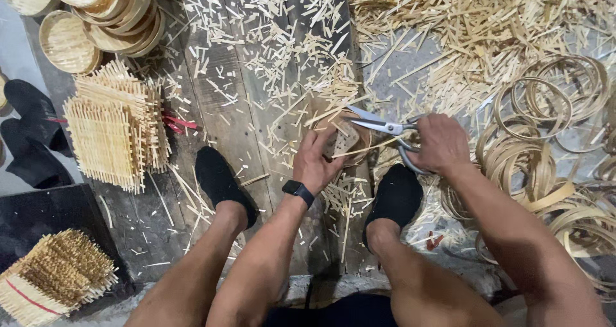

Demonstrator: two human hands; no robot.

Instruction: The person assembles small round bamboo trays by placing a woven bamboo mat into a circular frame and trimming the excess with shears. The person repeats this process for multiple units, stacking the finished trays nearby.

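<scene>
My left hand [316,162] is wrapped around a small round woven bamboo basket [343,138] near the middle of the frame, fingers curled over its near rim and gripping it firmly, a black watch [299,192] on that wrist. My right hand [439,142] is closed on the handles of a pair of steel scissors [385,127], just right of the basket, with the blades parted and pointing left across the basket's top edge, where loose strip ends stick out. The basket sits low between my 2 feet in black shoes, the left shoe [222,183] to the left of centre and the right shoe [396,199] just below the scissors. Under them are dark wooden planks [224,102] littered with short bamboo offcuts [282,51], and a thicker heap of offcuts spreads across the upper right. At the right edge lies a pile of thin bamboo hoops [545,134], some coiled inside others. At the upper left, finished round baskets [109,13] are nested in stacks, and below them leans a stack of square woven mats [112,131] with bristly untrimmed edges, beside something red that I cannot make out. Another bundle of woven mats [54,276] rests at the lower left on a dark board.
</scene>
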